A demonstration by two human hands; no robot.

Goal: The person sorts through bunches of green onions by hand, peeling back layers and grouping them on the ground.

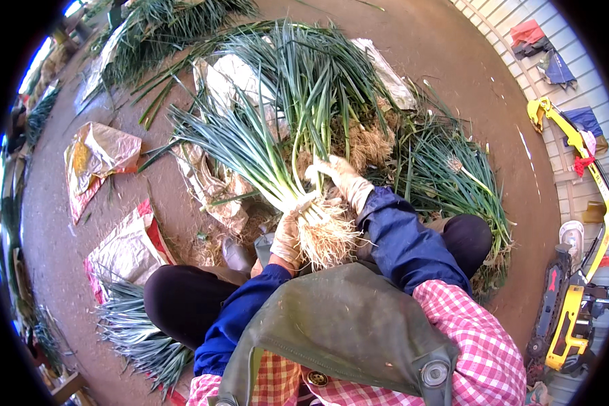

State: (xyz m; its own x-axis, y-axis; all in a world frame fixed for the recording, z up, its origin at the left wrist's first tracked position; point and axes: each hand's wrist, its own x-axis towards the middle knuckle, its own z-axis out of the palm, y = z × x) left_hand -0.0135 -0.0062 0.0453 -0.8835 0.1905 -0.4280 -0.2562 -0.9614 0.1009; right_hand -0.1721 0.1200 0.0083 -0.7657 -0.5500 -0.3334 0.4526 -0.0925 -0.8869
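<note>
At frame centre, a bunch of green onions [275,170] is clasped by the left hand [286,240] and right hand [346,180], possibly untied, while the upper-centre heap [352,84] is left ungathered.

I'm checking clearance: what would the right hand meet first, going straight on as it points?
Probably the green onion stalks just ahead of the gloved right hand, though depth is unclear.

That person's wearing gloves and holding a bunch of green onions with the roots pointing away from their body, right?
Not quite: in the head view, the roots of the green onion bunch point toward the person's body, while its leaves fan away. You're right about the gloves.
</note>
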